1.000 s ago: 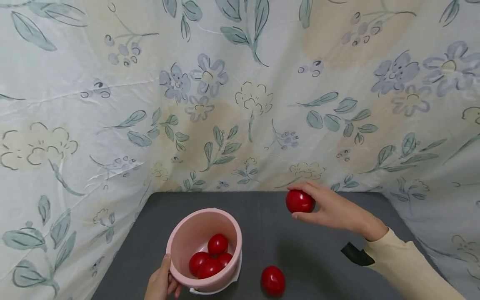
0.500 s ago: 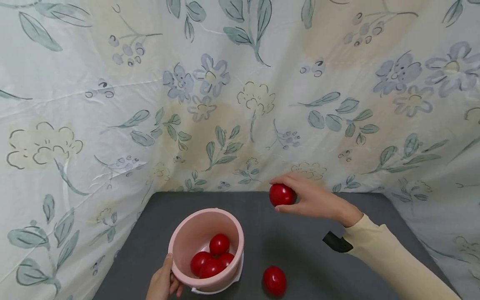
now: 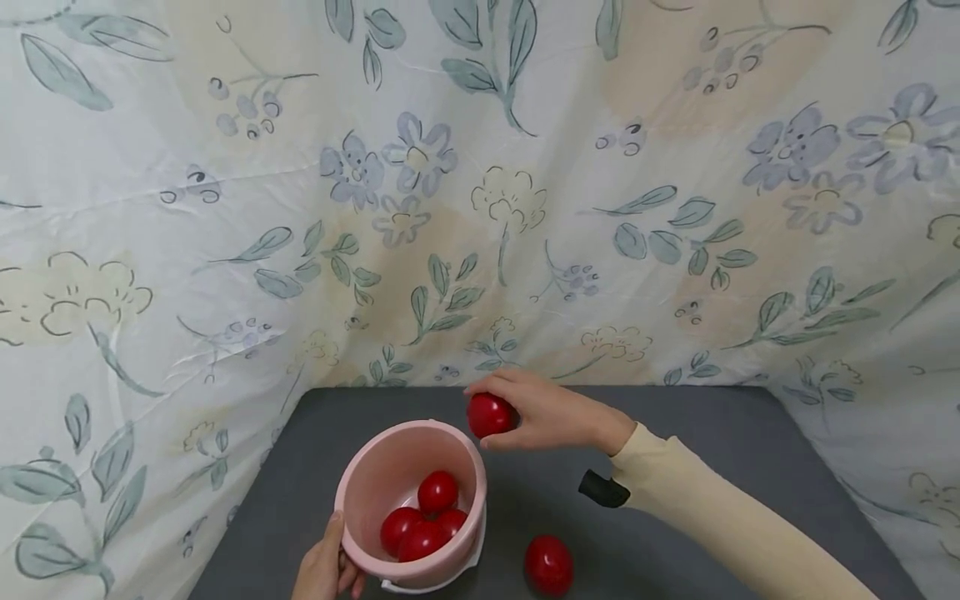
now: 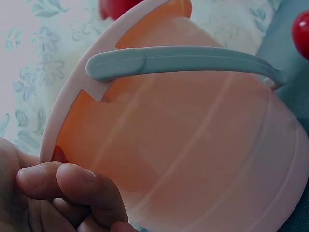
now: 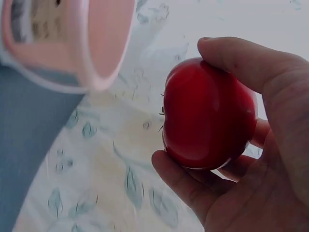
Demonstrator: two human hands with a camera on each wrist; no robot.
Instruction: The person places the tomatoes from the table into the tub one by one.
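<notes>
Right hand [image 3: 558, 414] gripping a glossy red tomato [image 3: 491, 415] just beyond the round pink plastic bowl's [image 3: 363, 475] far rim, left hand [image 3: 324, 571] holding its near-left edge, another red tomato [image 3: 548, 565] lying on grey tabletop [image 3: 690, 433] near right

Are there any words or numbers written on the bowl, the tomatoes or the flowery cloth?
None: no words, numbers or labels can be read in any view.
The pink bowl is plain inside and out.
The red tomato in the right hand bears no sticker.
The flowery cloth shows only drawn flowers and leaves.
The left hand holds the bowl's rim and hides a little of it.
</notes>
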